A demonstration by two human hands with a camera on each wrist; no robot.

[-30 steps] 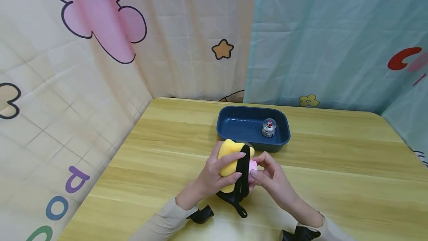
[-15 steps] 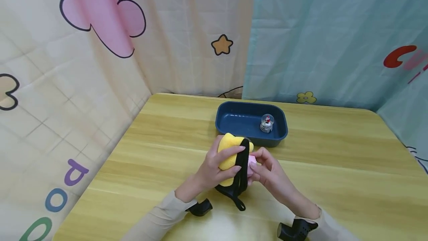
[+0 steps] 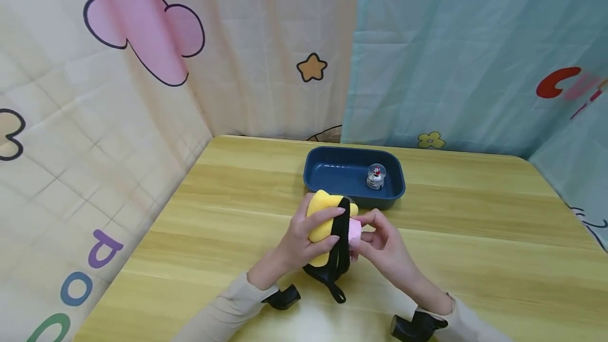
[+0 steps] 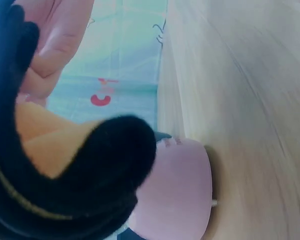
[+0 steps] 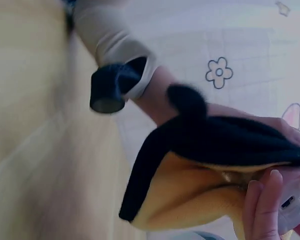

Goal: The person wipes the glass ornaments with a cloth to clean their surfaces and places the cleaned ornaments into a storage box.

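Observation:
My left hand (image 3: pixel 296 241) grips a soft yellow plush pouch (image 3: pixel 319 234) with black trim and a black loop, fingers spread over its front. At the pouch's right side, my right hand (image 3: pixel 387 249) pinches a small pink object (image 3: pixel 354 229) between thumb and fingers. The right wrist view shows its pale round end (image 5: pixel 296 207), which has a small slot and a switch-like mark, right at the pouch's yellow inside. Part of the pink object is hidden by the pouch and fingers. Another pink, rounded item (image 4: pixel 177 192) with a small nub appears in the left wrist view beyond the black trim.
A dark blue rectangular bin (image 3: pixel 328 178) stands at the back of the wooden table (image 3: pixel 228 199), holding a small snow globe (image 3: pixel 376 177) with a red-and-white figure. Printed curtains (image 3: pixel 275 25) close off the back and sides. Black wrist cameras (image 3: pixel 283 298) sit at both cuffs.
Both hands keep their hold on the pouch and the pink object, with only slight finger movement at the right. The head view has shifted a little.

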